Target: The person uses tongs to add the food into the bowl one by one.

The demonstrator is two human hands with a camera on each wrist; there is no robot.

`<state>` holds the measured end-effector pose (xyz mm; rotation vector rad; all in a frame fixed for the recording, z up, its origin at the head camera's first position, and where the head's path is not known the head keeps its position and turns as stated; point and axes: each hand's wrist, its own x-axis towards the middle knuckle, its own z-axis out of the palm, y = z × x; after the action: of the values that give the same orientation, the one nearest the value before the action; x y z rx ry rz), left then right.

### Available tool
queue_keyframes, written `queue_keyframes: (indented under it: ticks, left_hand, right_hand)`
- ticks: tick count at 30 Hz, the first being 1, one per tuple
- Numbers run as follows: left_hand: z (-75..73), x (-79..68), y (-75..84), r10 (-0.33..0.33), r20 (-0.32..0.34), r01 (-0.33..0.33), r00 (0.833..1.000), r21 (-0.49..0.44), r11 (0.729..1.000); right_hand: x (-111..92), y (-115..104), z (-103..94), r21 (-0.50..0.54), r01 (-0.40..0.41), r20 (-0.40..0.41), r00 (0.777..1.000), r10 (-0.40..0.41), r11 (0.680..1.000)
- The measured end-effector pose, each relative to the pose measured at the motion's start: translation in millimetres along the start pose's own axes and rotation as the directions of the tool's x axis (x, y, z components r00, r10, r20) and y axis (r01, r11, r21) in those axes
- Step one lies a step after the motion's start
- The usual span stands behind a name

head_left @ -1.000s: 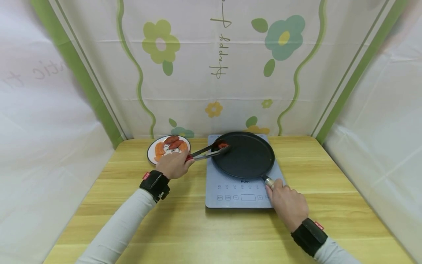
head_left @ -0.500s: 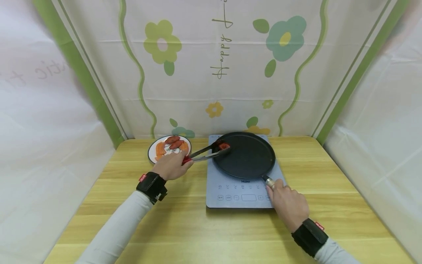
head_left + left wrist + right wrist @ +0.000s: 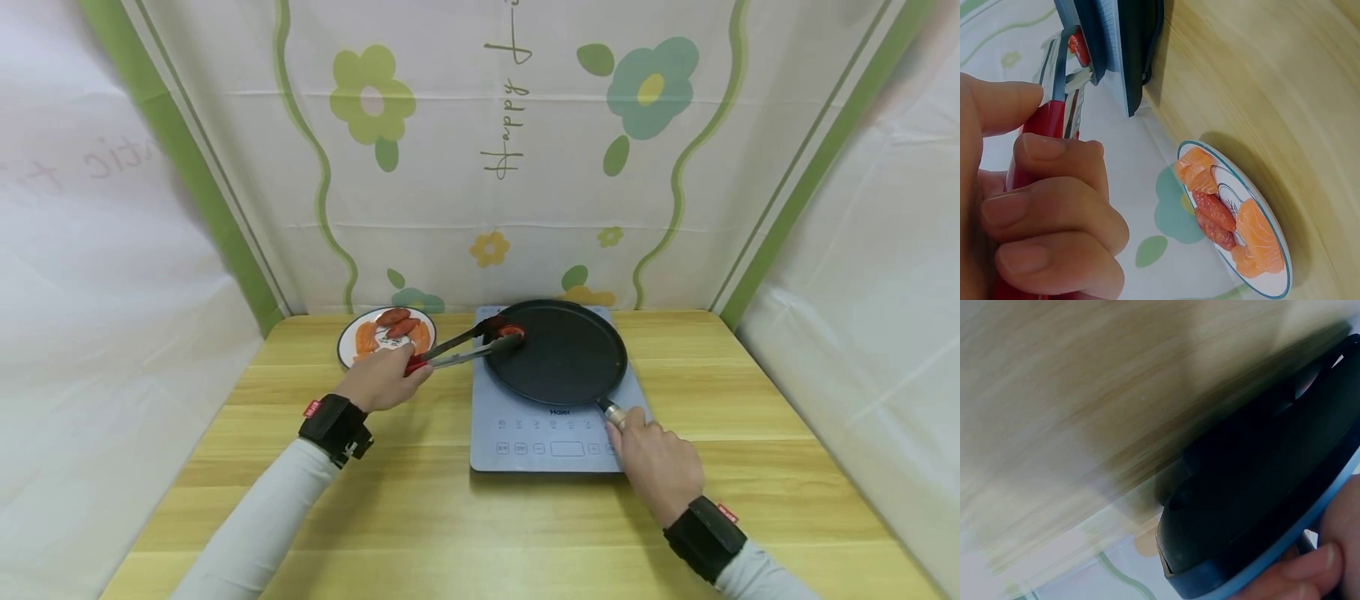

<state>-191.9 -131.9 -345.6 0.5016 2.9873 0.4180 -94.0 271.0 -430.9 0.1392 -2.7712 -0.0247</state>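
My left hand (image 3: 381, 379) grips a pair of tongs (image 3: 1054, 81) by their red handles, fingers curled round them. The tong tips reach over the left part of a flat black pan (image 3: 573, 358), one on each side of a red sausage (image 3: 512, 332). In the left wrist view the sausage (image 3: 1079, 49) shows between the metal arms. My right hand (image 3: 660, 462) holds the pan's handle (image 3: 613, 412) at the front right. In the right wrist view only some fingertips (image 3: 1310, 562) show, by the dark underside of the cooktop (image 3: 1254, 481).
Under the pan lies a grey-blue induction cooktop (image 3: 517, 433). Left of it stands a white plate (image 3: 343, 343) with a dark rim, bearing two sausages (image 3: 1215, 215) and several salmon pieces (image 3: 1260, 234). A flower-printed curtain (image 3: 420, 192) closes off the back of the wooden table (image 3: 420, 517).
My left hand has drawn back slightly to the left with the tongs, whose tips stay around the sausage over the pan. The right hand keeps its hold on the pan handle.
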Motion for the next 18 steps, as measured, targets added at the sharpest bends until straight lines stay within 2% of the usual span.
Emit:
queue_keyframes:
  ticks: [9,18]
  left_hand:
    - [-6.2,-4.6,-5.8,-0.021,0.003,0.021,1.000,-0.040,0.999]
    - [-8.6,-9.3,-18.6,-0.001,-0.043,-0.003,0.999,-0.105,0.994]
  right_hand:
    - [-0.6,0.1,0.8,-0.003,-0.002,-0.005,1.000,0.002,1.000]
    - [-0.2,0.3,2.3,-0.006,0.002,-0.023,1.000,-0.002,1.000]
